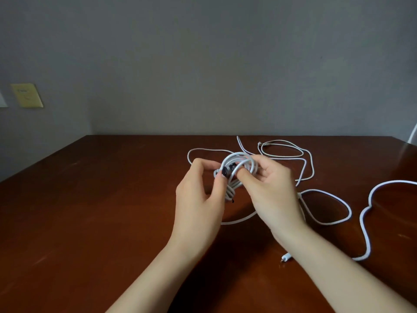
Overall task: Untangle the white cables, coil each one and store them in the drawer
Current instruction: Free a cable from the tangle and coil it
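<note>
White cables are what we have in front of us, and one of them, a coiled cable (234, 170), sits bunched in tight loops between our two hands above the counter (101, 199). Our left hand (198, 199) pinches the near-left side of the coil with thumb and fingertips closed on it, right where a small dark piece shows against the white strands. Our right hand (270, 188) grips the other side, its fingers curled through and around the loops, so both hands are clamped on the same bundle, close together with only the coil between them. A short tail of the coil hangs down below our left fingers.

Beyond our hands, a thin cable (286, 154) lies loose on the counter in wide, flat loops near the far edge. To the right, a thicker cable (365, 206) snakes across the wood in big curves, one loop passing under our right wrist, and its plug end (286, 259) rests on the counter just beside our right forearm.

Behind the counter stands a grey wall (203, 64), with a yellowish wall plate (27, 95) at far left.
</note>
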Demonstrator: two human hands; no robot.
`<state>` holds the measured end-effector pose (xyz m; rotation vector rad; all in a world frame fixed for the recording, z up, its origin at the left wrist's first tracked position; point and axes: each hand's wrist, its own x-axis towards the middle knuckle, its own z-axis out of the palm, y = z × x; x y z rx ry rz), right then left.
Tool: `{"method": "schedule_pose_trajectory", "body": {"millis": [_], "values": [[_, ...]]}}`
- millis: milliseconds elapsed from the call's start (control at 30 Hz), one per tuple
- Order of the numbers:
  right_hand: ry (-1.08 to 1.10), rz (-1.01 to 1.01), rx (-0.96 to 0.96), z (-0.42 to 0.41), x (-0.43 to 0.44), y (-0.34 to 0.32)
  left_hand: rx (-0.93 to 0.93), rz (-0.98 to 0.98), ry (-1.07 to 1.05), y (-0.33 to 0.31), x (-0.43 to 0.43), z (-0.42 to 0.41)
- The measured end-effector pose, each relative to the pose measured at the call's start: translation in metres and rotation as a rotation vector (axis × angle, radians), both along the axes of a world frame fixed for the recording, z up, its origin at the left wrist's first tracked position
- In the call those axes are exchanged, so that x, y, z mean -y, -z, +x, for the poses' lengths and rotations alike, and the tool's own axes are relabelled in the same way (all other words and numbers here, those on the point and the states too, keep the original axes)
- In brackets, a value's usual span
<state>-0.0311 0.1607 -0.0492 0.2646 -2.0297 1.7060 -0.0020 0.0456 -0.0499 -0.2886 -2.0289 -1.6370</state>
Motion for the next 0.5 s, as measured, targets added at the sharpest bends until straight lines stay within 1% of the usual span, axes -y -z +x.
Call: {"method": "schedule_pose_trajectory", "body": {"millis": [67, 133, 267, 333, 500], "values": [[0.051, -0.02, 0.032, 0.0, 0.0, 0.001, -0.002, 0.004, 0.022, 0.0, -0.003, 0.002], [0.041, -0.099, 0.086, 0.0, -0.001, 0.0, -0.014, -0.008, 0.0, 0.0, -0.004, 0.002], [-0.103, -0.249, 0.203, 0.003, -0.003, -0.007, 0.008, -0.015, -0.054, 0.0, -0.005, 0.0], [-0.164, -0.253, 0.23, 0.003, -0.006, -0.009, 0.026, -0.011, -0.071, 0.001, -0.005, -0.002], [-0.216, -0.169, 0.212, 0.004, -0.009, -0.011, 0.026, -0.061, -0.068, 0.002, -0.003, -0.003]]}}
